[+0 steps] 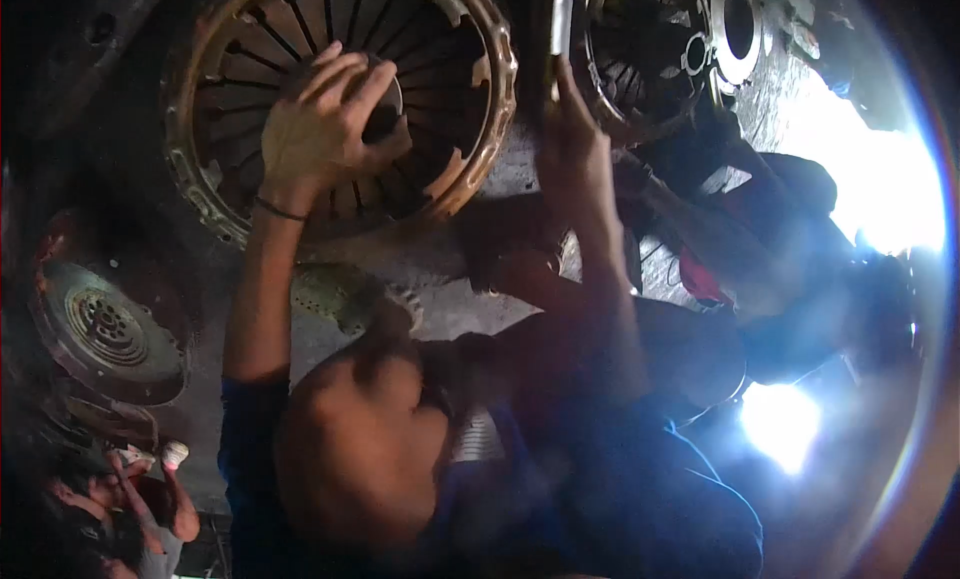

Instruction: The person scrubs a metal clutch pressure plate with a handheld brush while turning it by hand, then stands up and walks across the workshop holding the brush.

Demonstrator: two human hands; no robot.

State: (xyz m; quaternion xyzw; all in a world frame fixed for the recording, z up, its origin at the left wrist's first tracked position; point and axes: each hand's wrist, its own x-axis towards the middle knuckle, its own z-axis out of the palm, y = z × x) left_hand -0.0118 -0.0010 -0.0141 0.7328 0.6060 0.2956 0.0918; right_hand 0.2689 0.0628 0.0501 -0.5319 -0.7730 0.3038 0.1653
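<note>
A clutch pressure plate with a rusty brown rim and radial spring fingers lies at the top of the view. Over its middle is my left hand, fingers and thumb curled round a dark round part with a shiny edge. The palm hides most of that part. To the right of the plate, apart from it, my right hand is raised and closed on a narrow metal bar with a bright upper end. Its lower end is hidden in the fingers.
A second pressure plate and a flat ring lie at the upper right, beside another person. At the left sits a round metal disc. People are at the lower left. Strong glare covers the right side.
</note>
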